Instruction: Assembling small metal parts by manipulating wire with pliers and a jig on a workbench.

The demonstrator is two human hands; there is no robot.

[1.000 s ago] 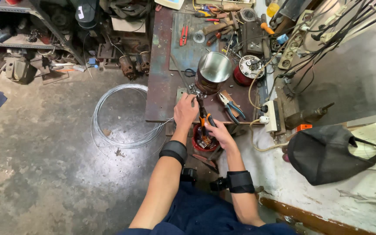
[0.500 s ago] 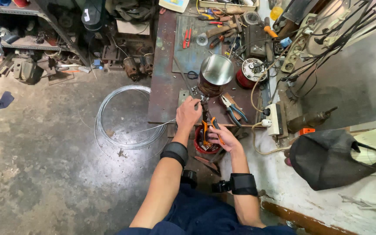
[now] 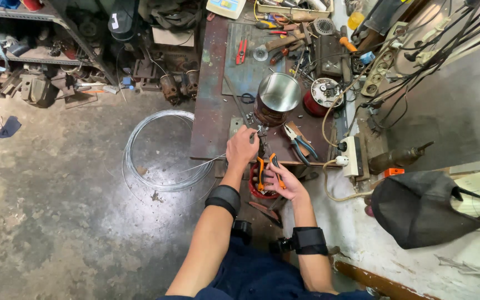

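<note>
My left hand [image 3: 242, 149] is closed at the front edge of the rusty metal workbench [image 3: 212, 111], pinching a thin steel wire [image 3: 201, 164] that runs left to a coil [image 3: 162, 150] on the floor. My right hand [image 3: 284, 180] grips orange-handled pliers [image 3: 262, 166], whose jaws point up at a small metal piece right beside my left fingers. Both wrists carry black bands. A red bucket [image 3: 262, 189] sits under the hands, mostly hidden.
A shiny metal can [image 3: 278, 94] stands just behind my hands, blue-handled pliers [image 3: 301, 141] to its right, a red wire spool [image 3: 320, 97], a white power strip [image 3: 353, 155], and a black bag [image 3: 429, 208] at the right. Cluttered shelves fill the far left.
Both hands stay at the same spot on the bench edge; the pliers have shifted slightly in my right hand. The view has tipped a little.
</note>
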